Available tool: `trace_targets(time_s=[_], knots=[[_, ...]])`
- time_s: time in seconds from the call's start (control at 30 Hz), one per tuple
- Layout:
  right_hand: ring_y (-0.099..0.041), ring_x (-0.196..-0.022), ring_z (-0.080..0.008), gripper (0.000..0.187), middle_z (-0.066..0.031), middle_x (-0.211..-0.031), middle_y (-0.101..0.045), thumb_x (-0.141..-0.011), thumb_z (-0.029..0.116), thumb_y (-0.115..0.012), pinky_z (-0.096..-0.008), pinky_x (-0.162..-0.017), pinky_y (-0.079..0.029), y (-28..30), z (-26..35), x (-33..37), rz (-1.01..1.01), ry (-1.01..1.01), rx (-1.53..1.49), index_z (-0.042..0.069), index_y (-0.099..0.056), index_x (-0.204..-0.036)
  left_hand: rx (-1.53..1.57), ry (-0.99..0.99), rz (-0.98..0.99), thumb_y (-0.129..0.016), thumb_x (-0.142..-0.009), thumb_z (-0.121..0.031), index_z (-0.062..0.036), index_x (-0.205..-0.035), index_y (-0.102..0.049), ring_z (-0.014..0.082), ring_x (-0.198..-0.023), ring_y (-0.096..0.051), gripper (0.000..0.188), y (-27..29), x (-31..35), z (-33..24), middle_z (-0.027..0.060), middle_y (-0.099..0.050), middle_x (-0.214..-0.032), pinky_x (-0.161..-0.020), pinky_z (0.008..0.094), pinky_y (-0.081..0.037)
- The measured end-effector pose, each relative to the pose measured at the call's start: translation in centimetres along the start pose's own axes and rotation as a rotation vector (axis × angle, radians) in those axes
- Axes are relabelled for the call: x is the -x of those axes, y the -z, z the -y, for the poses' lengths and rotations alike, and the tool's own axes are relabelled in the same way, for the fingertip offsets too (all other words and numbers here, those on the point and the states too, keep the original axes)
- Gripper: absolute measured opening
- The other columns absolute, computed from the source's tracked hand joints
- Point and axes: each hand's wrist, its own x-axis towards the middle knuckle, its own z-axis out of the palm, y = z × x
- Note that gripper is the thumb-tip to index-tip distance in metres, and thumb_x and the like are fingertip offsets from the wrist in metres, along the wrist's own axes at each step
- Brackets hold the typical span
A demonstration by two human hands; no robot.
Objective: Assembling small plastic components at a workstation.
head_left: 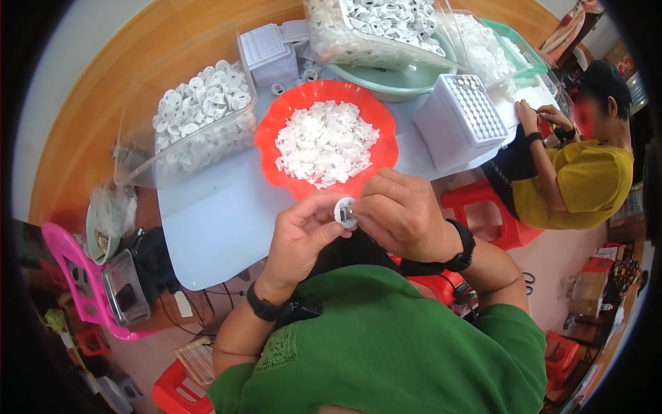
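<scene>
My left hand (301, 234) grips a small round white plastic part (343, 212) by its rim, just in front of the red bowl. Its face has a dark and metallic middle. My right hand (400, 212) pinches at the right side of the same part; whether a smaller piece sits between those fingers is hidden. Right beyond both hands stands the red scalloped bowl (271, 168), heaped with small white plastic pieces (324, 143). To its left, a clear plastic bin (141, 162) holds many round white parts (200, 100) like the one in my hands.
A stack of white trays (441, 131) stands right of the bowl, another stack (265, 52) behind it. At the back, a clear bin (331, 41) rests over a pale green basin (386, 86). A co-worker (579, 165) in yellow sits at the right near a red stool (483, 207).
</scene>
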Motion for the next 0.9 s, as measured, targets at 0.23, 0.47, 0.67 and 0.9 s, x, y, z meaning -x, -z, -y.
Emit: trace_targets(time_s=[0.23,0.47,0.67,0.9], knots=[[-0.051,-0.058,-0.0224,0.013,-0.0055,-0.064,-0.049,-0.062,0.004,-0.064,-0.0346,-0.046,-0.041,-0.3,0.7,-0.2,0.051,-0.022,-0.013,0.004,-0.052,-0.067,-0.009,-0.037,0.015,-0.058,-0.087,0.002,0.0038,-0.117,-0.054,0.0154,-0.094,-0.059,0.030,-0.1,0.3,0.2,0.0083,-0.059,-0.104,-0.080,0.0290,-0.051],[-0.055,-0.058,-0.0201,0.013,-0.0060,-0.066,-0.056,-0.068,-0.001,-0.069,-0.0289,-0.050,-0.043,0.7,0.5,-0.4,0.201,-0.396,-0.335,0.002,-0.056,-0.072,-0.022,-0.020,0.019,-0.058,-0.087,0.001,0.0039,-0.117,-0.055,0.0157,-0.094,-0.059,0.030,-0.1,0.7,0.2,0.0086,-0.058,-0.105,-0.080,0.0292,-0.052],[-0.056,-0.072,-0.0040,0.016,0.0004,-0.078,-0.059,-0.078,0.002,-0.071,-0.0203,-0.062,-0.046,1.4,-0.9,-0.1,0.321,-0.853,-0.992,0.000,-0.057,-0.084,-0.024,-0.021,0.024,-0.064,-0.085,-0.007,0.0052,-0.116,-0.055,0.0191,-0.088,-0.062,0.035,-0.4,0.5,0.1,0.0122,-0.061,-0.103,-0.074,0.0304,-0.054],[-0.052,-0.066,-0.0043,0.011,0.0000,-0.072,-0.058,-0.078,0.000,-0.068,-0.0198,-0.057,-0.041,1.4,-0.6,0.4,0.177,-0.879,-0.992,0.001,-0.057,-0.080,-0.007,-0.007,0.050,-0.057,-0.087,0.001,0.0055,-0.115,-0.055,0.0170,-0.090,-0.060,0.028,-1.1,-0.3,0.2,0.0099,-0.059,-0.104,-0.078,0.0289,-0.052]])
